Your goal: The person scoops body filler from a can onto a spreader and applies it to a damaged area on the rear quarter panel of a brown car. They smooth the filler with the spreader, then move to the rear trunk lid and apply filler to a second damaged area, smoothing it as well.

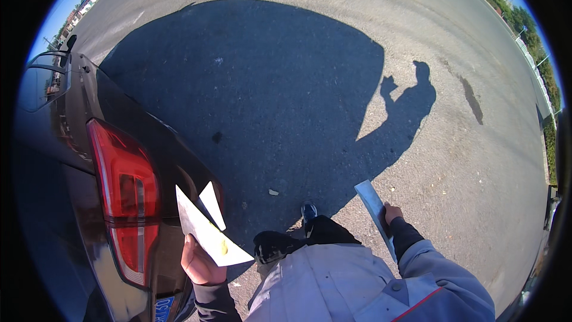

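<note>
My left hand is closed on the lower edge of a flat white triangular plate, with the thumb on its face. A small dab of yellow paste sits near the plate's right corner. Just behind it stands a smaller white pointed piece; whether the two are joined I cannot tell. My right hand grips a long, narrow, blue-grey flat bar at its edge, out to the right and tilted. The bar's lower end reaches my sleeve. Both hands are apart from the car.
A dark brown car with a red tail light stands close on my left, its blue number plate low down. Asphalt spreads ahead, partly under the car's shadow. My shoe is below. A white fence lines the far right.
</note>
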`<state>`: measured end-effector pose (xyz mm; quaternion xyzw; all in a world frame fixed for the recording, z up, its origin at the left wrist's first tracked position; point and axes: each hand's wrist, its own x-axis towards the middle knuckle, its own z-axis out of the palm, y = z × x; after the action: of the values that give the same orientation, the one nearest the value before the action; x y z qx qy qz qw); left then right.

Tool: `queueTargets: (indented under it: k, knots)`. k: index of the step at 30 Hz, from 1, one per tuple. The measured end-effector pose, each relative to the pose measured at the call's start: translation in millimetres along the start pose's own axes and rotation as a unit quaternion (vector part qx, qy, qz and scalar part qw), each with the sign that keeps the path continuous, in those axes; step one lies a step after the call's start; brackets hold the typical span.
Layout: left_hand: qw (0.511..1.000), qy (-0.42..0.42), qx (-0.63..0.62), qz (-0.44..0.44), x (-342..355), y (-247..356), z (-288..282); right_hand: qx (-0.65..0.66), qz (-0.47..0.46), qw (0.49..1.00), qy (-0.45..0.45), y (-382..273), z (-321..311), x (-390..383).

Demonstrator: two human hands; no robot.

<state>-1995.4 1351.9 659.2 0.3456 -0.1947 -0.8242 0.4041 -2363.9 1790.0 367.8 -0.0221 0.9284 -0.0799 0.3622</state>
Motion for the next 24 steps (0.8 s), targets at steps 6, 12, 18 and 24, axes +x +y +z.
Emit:
queueTargets:
  k: [6,12,18,24]
  knots:
    - [1.0,0.009,0.006,0.025,7,-17,24,-0.002,-0.017,1.0,0.016,-11,-34,48]
    - [0.999,0.022,0.002,0.03,5,-24,33,-0.082,-0.111,0.99,-0.009,-48,-31,63]
    - [0.999,0.028,0.02,0.034,8,-30,49,-0.029,-0.061,0.996,-0.051,-41,-18,74]
    - [0.998,0.052,0.035,0.033,15,-31,63,-0.026,-0.012,0.998,-0.056,-21,-4,86]
